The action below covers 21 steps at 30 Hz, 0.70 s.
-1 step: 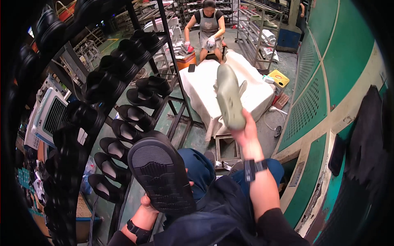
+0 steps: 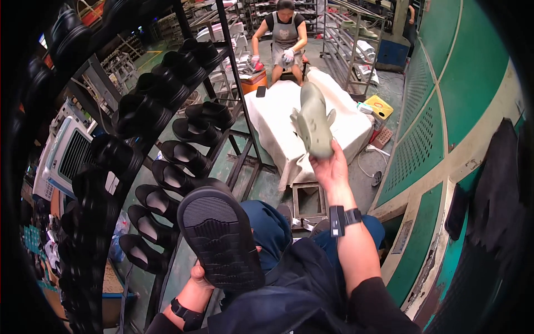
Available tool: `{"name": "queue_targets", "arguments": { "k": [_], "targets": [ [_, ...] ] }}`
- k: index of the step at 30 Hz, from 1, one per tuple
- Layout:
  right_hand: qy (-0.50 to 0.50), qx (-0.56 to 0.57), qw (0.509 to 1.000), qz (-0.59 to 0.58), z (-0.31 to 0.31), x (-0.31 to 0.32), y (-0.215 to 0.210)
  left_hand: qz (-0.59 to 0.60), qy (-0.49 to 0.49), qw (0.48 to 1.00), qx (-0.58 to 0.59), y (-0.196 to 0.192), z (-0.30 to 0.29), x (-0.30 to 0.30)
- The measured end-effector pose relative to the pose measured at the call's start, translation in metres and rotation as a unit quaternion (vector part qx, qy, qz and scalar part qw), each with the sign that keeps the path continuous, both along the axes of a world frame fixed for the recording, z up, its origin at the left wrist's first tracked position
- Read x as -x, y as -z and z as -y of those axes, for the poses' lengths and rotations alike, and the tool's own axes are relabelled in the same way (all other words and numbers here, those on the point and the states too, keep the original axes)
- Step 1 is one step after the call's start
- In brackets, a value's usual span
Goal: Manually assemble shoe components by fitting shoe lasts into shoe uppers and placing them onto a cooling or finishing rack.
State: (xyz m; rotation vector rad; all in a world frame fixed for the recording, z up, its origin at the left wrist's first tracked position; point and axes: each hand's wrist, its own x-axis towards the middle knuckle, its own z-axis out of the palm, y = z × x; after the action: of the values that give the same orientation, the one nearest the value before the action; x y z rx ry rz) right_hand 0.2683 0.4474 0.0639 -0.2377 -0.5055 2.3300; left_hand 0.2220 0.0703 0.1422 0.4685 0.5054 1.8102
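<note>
My left hand [image 2: 201, 274] grips a black shoe [image 2: 222, 236] near my lap. Its ridged sole faces up and hides most of my fingers. Out over the cloth-covered table, my right hand [image 2: 332, 170] is closed on one end of a grey-green shoe last [image 2: 314, 119]. The last points away from me, and small flaps stick out at both its sides. On the rack to my left stand rows of black shoes [image 2: 150, 225], several with pale insoles showing.
A white cloth [image 2: 278, 131] drapes the table ahead, with a black phone [image 2: 261, 91] on it. Beyond sits a person [image 2: 286, 36] in an apron and gloves. The metal shoe rack [image 2: 245, 136] stands close at left; green machine panels [image 2: 414, 139] line the right.
My right hand has moved slightly up, and the shoe last has turned a little in it. The black shoe in my left hand has shifted slightly right.
</note>
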Motion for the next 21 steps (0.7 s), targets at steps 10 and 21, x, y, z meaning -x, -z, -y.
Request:
{"name": "queue_targets", "arguments": {
  "k": [10, 21],
  "targets": [
    [-0.553, -0.104, 0.822, 0.083, 0.142, -0.031, -0.031, -0.405, -0.258, 0.866, 0.142, 0.012, 0.036, 0.021],
    [-0.546, -0.257, 0.786, 0.135, 0.232, -0.033, -0.038, -0.578, -0.116, 0.711, 0.385, -0.033, 0.046, -0.01]
  ]
}}
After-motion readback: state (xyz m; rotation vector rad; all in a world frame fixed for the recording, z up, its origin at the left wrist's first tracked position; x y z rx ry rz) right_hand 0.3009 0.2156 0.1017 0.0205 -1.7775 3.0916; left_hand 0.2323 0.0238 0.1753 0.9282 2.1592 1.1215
